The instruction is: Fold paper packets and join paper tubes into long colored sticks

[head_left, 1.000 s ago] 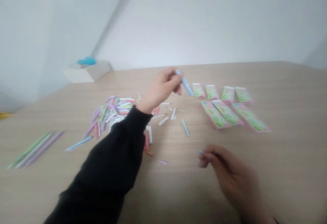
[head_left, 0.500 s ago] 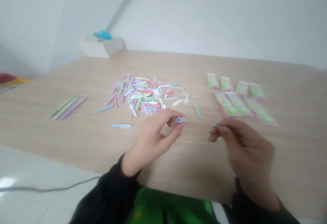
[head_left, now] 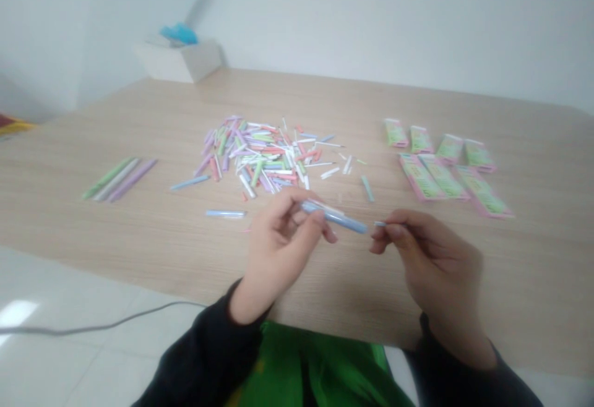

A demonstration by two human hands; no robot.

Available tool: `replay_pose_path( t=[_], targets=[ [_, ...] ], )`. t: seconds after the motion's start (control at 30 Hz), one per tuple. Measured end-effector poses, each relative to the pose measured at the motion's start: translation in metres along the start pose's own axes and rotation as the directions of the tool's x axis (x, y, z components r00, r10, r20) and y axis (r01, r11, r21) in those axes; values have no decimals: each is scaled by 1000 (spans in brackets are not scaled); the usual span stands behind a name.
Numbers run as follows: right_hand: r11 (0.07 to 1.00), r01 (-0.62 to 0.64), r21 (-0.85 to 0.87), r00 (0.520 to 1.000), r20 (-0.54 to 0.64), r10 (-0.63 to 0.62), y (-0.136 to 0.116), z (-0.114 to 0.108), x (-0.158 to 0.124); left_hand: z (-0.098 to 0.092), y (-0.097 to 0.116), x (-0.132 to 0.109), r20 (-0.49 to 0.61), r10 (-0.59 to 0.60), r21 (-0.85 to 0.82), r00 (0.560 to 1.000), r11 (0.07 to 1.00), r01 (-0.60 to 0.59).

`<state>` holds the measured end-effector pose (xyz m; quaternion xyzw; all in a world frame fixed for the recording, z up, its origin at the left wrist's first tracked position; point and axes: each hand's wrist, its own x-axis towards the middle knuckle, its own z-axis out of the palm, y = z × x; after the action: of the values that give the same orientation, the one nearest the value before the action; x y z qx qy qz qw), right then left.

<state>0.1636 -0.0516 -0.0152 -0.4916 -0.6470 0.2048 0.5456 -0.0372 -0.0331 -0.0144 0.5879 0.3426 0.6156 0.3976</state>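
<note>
The left hand (head_left: 278, 240) is up above the wooden table (head_left: 116, 240), with its wrist bent and its fingers curled in. Its thumb and fingers are shut tight around one end of a pale blue paper tube (head_left: 336, 218). The tube lies sideways in the air and points at the right hand.

The right hand (head_left: 431, 258) is up too, with its fingers (head_left: 385, 234) bent in toward the left hand. Its thumb and first finger pinch a thin blue piece (head_left: 380, 224). The tip of that piece is just beside the far end of the tube, and a very small gap shows between them.

Both arms come up from the bottom of the view in black sleeves (head_left: 204, 357), and the two hands are near each other. A green cloth (head_left: 306, 370) shows between the arms.

Past the hands, a messy pile of little paper sticks (head_left: 255, 159) lies on the table in pink, green, purple and white. Two blue sticks (head_left: 226, 213) lie just left of the left hand. Three long sticks (head_left: 118, 179) lie side by side further left. On the right are eight pink and green packets (head_left: 431, 175) in two rows. A white box (head_left: 179, 60) sits at the far edge of the table.
</note>
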Motion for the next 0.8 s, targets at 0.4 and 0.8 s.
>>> replay_pose_path(
  t=[0.4, 0.8],
  targets=[
    [986, 135, -98, 989, 72, -128, -16, 6, 4, -6, -18, -3, 181, -438, -642, 880, 625, 443],
    [967, 188, -174, 954, 266, -138, -17, 2, 18, -9, -26, -10, 260, -442, -663, 859, 565, 492]
  ],
)
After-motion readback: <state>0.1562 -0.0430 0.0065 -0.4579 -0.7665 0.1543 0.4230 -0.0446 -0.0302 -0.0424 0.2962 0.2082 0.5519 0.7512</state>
